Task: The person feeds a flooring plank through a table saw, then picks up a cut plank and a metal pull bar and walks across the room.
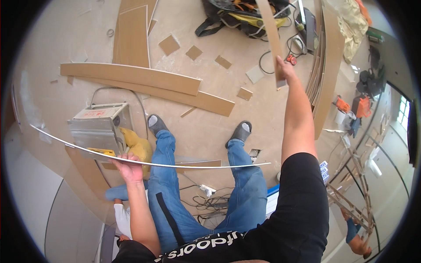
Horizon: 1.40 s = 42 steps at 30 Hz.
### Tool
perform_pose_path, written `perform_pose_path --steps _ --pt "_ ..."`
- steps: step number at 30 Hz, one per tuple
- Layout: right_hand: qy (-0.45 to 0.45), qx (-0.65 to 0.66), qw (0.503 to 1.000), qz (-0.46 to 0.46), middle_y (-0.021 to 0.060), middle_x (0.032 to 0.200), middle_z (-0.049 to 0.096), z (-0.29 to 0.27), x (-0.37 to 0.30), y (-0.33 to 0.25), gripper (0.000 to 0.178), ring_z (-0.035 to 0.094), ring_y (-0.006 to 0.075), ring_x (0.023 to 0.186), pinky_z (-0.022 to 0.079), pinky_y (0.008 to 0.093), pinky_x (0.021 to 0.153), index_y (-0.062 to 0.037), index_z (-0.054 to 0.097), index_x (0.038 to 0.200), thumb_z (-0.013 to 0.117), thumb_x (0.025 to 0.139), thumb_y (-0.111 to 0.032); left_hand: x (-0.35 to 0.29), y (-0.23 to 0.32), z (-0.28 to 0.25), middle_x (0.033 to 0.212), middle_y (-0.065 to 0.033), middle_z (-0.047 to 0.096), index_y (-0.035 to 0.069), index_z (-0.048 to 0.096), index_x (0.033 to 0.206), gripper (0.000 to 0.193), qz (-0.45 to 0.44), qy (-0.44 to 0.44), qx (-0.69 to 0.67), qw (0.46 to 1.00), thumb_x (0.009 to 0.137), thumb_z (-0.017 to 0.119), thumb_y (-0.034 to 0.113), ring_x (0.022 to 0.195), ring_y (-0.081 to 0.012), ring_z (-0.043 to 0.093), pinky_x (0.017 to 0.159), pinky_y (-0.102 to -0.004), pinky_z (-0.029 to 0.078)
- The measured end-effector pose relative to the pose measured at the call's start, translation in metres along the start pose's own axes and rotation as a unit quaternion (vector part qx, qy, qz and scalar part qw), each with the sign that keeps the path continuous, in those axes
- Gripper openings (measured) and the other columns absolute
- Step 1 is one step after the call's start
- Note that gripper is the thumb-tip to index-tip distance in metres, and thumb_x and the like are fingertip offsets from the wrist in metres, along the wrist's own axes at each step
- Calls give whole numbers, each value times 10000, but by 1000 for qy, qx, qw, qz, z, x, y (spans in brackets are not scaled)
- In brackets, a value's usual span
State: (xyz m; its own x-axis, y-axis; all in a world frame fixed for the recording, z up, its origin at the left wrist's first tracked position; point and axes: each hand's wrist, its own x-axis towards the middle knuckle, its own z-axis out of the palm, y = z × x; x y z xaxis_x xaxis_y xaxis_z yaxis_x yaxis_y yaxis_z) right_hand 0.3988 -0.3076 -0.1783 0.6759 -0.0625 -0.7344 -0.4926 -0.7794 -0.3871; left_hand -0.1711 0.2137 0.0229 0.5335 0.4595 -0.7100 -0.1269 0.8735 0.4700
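My left hand (130,170) is closed round a long, thin white-edged strip (197,166), which I see nearly edge-on. It spans crosswise in front of my legs, running from the far left to past my right knee. My right arm reaches forward and to the right. At its end, my right hand (285,70) grips the near end of a narrow brown board (268,30), which points away from me and leaves the picture at the top. Part of that hand's grip is hidden by the board.
A metal bench machine (98,127) with a yellow bag (136,147) stands at left. Brown boards (131,79) and offcuts (169,44) lie ahead. A tool bag (245,19), stacked boards (326,65) and a ladder (357,184) are further out. Cables (212,204) coil between my legs; other people are nearby.
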Motion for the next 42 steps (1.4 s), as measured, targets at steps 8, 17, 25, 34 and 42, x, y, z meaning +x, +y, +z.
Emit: perform_pose_path --steps 8,17,25,34,42 --pt "89 -79 975 -186 273 940 682 -61 -196 -35 460 650 445 908 512 491 797 26 686 996 668 909 -425 -35 -112 197 1369 -12 535 184 460 1440 818 15 98 61 993 833 588 717 1205 -217 500 1045 -428 410" --pt "59 -125 978 -158 265 806 638 -251 -413 166 391 600 480 781 475 527 673 -1 597 840 634 938 -377 -47 -216 396 941 -59 619 79 608 1089 520 -153 -53 117 980 984 484 573 904 -218 601 838 -391 531" --pt "-133 207 969 5 154 933 713 -220 -592 277 292 660 209 853 522 359 769 3 658 1105 618 959 -247 -44 -326 443 988 -68 657 73 604 1167 478 -313 -35 218 924 1030 456 506 893 -228 631 804 -425 561" --pt "-241 243 930 135 143 1049 708 -254 -634 185 321 653 223 977 496 366 876 -23 631 1186 511 1019 -270 52 -400 494 1269 -127 626 66 557 1302 606 -395 -76 162 901 1027 382 578 1168 -334 583 1025 -532 458" --pt "-609 294 661 326 12 1152 682 -286 -570 154 374 602 107 1057 494 288 926 -58 621 1319 622 970 -192 109 -388 510 1097 -112 657 96 583 1262 631 -400 3 236 886 985 422 640 998 -299 638 874 -496 543"
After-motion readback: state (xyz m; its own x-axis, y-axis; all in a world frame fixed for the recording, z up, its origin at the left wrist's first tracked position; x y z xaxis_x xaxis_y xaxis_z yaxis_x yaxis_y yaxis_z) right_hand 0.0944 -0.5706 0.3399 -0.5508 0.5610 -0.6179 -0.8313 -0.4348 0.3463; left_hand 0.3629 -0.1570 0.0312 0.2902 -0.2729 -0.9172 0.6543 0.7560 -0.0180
